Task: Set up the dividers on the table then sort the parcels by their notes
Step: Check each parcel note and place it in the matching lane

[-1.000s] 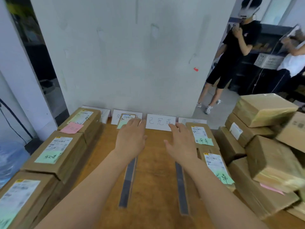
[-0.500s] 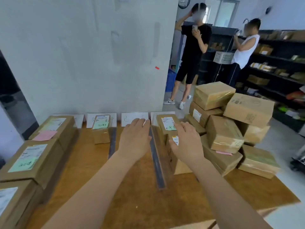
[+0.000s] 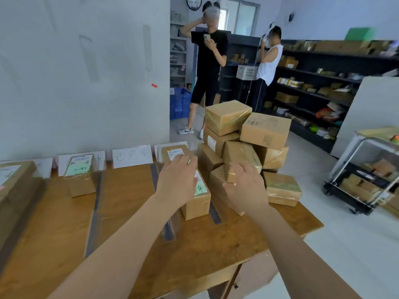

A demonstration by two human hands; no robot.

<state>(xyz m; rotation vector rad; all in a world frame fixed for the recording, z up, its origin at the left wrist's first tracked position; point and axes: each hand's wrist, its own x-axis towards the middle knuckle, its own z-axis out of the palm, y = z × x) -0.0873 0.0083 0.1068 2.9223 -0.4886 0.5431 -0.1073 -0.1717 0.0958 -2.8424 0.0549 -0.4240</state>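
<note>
I am looking down at the wooden table, where dark divider strips are lying flat with their long axes running from my near edge toward the wall. White cards are leaning upright against the wall at the far ends of the lanes. In the right-hand lane two parcels with green notes are lying end to end, their long axes running along the lane toward the wall, labels facing up. My left hand is hovering over them, fingers loosely spread, palm down, holding nothing; I cannot tell whether it is touching the labels. My right hand is reaching toward the pile of unsorted parcels at the table's right end, fingers curled and apart, gripping nothing that I can see. A small parcel with a green note is sitting in a lane further left. Larger parcels are stacked at the left edge.
</note>
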